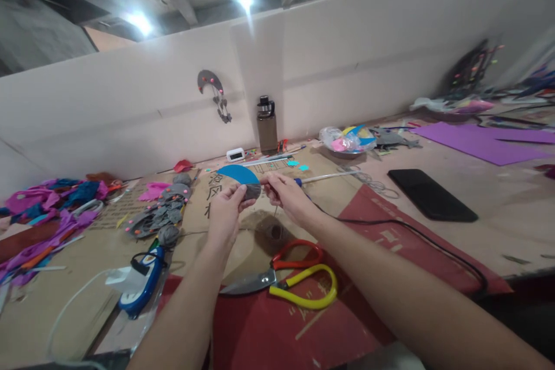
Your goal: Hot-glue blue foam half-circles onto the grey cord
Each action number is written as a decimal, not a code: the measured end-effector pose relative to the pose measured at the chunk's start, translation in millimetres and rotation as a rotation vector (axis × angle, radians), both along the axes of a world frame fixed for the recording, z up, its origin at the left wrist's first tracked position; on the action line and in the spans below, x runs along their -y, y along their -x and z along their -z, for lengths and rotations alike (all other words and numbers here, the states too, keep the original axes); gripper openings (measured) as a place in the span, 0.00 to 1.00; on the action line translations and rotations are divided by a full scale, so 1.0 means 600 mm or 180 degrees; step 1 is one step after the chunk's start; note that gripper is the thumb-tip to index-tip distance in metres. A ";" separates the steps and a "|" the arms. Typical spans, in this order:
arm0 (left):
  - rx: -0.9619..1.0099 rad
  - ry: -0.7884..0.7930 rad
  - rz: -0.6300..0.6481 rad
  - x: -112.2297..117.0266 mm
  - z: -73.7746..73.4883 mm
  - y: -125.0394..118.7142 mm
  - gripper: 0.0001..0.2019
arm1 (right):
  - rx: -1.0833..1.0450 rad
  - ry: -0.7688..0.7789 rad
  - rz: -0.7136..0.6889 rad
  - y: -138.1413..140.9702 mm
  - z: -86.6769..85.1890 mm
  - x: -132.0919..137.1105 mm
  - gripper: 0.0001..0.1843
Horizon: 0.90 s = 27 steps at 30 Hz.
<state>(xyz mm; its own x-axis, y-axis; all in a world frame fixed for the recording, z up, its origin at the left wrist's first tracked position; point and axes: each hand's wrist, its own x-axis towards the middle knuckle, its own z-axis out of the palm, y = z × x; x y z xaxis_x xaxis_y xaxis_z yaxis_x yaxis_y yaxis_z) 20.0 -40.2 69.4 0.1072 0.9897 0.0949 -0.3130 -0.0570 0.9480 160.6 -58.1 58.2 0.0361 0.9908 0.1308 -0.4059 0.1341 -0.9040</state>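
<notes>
Held up over the table is a blue crescent-shaped piece (238, 174), its right end covered in grey yarn (252, 191). My left hand (229, 205) grips its lower edge between thumb and fingers. Close against the right end, my right hand (284, 193) is closed in a pinch on the grey yarn; the fingertips partly hide it. Below the hands stands a brown roll (273, 232), with a thin strand rising near it. Large scissors (277, 283) with one red and one yellow handle lie open under my forearms.
A red sheet (347, 324) and cardboard cover the table. To the left are grey yarn-covered pieces (160, 211), a blue power strip (145, 289) and colourful scraps (56, 202). A glue gun's black cable (411, 222), phone (431, 193), bowl (347, 150) and bottle (267, 127) lie beyond.
</notes>
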 end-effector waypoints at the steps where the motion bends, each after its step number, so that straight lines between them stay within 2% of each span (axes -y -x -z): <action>1: 0.0048 0.0040 -0.0028 -0.001 0.000 0.001 0.11 | 0.0060 0.0021 0.0033 0.000 0.002 -0.001 0.19; 5: 0.0147 0.0157 -0.0215 -0.010 0.001 0.009 0.11 | 0.0968 -0.0196 0.0221 -0.006 0.005 -0.003 0.15; 8: 0.0020 0.0014 -0.0429 -0.017 0.005 0.015 0.11 | 0.1777 -0.0590 0.0448 -0.009 0.002 0.001 0.10; 10: -0.0035 -0.0110 -0.0477 -0.020 0.006 0.016 0.12 | 0.1982 -0.0778 0.0524 -0.009 -0.001 0.005 0.09; 14: 0.0110 -0.0161 -0.0538 -0.026 0.002 0.018 0.12 | 0.1715 -0.0731 0.0458 -0.007 -0.009 0.013 0.10; 20: 0.0226 -0.0556 -0.1169 -0.060 0.001 0.055 0.08 | 0.0459 -0.0301 -0.0404 -0.006 -0.028 0.029 0.15; 22: 0.0324 -0.0497 -0.1375 -0.075 0.003 0.074 0.06 | 0.0461 -0.0322 -0.0474 -0.008 -0.033 0.033 0.16; 27: 0.0925 -0.0188 -0.1500 -0.103 -0.006 0.118 0.03 | 0.0835 -0.0432 -0.0676 -0.024 -0.038 0.041 0.15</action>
